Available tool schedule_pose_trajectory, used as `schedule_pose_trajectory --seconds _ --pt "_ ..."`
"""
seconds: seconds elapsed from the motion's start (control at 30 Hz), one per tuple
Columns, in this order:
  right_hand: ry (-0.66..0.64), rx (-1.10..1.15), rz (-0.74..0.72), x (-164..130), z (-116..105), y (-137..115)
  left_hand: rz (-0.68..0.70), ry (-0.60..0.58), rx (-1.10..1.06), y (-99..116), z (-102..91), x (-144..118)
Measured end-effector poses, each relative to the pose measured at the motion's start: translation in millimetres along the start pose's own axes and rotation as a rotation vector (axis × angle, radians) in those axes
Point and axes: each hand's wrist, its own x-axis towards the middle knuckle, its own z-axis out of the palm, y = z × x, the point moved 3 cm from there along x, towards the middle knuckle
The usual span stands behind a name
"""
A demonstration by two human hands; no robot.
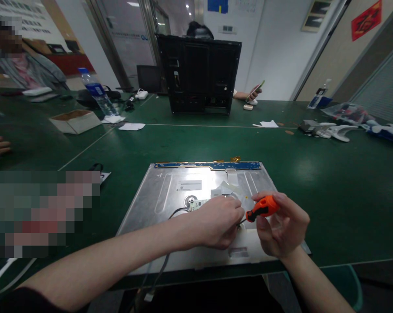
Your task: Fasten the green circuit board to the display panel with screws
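Observation:
A silver metal display panel (163, 191) lies face down on the green table, with a blue circuit strip (212, 165) along its far edge. My right hand (284, 226) grips an orange-handled screwdriver (263, 208), its tip pointing left and down toward the panel. My left hand (219, 219) rests on the panel with closed fingers right at the screwdriver's tip; what it pinches is hidden. A grey cable (176, 212) runs from under that hand toward the table's near edge.
A black monitor housing (199, 78) stands upright at the table's far side, a person's hand with a phone (255, 92) beside it. A water bottle (97, 93) and a cardboard box (74, 121) stand far left. White parts (336, 130) lie far right. Another person sits at left.

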Motion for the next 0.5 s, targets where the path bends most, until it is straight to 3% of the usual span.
schedule_pose_trajectory --seconds 0.5 --pt "0.005 -0.001 0.052 -8.7 2.6 2.1 -0.006 -0.026 0.001 0.3 -0.9 -0.6"
